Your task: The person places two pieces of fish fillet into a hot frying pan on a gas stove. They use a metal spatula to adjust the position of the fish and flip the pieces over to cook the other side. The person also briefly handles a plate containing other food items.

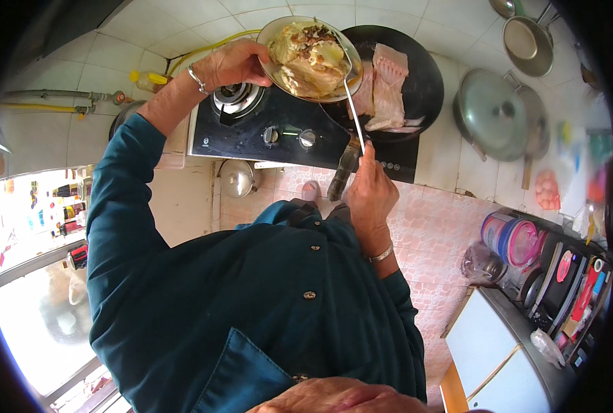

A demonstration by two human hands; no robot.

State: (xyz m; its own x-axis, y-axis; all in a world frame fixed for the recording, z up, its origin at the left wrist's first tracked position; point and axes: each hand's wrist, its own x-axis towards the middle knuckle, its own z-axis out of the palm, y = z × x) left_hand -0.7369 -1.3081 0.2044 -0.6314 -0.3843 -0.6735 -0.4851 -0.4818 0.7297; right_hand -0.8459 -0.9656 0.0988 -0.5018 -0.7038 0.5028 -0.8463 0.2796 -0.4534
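My left hand (239,64) grips the left rim of a bowl (314,98) full of cooked, pale food pieces (306,59) with dark bits on top. The bowl is held above the stove, partly over the left side of a black wok (424,77). In the wok lie pieces of raw-looking pale pink meat or fish (389,88). My right hand (373,191) holds the long handle of a metal spoon or ladle (352,106), whose head rests at the right inside edge of the bowl. The wok's dark handle (343,170) points towards me, just left of my right hand.
The black glass gas stove (244,137) has a bare left burner (236,98) and two knobs. A yellow-capped bottle (151,81) stands behind my left forearm. Pans and a large lid (492,116) hang on the tiled wall at the right. A lidded pot (238,178) sits below, left.
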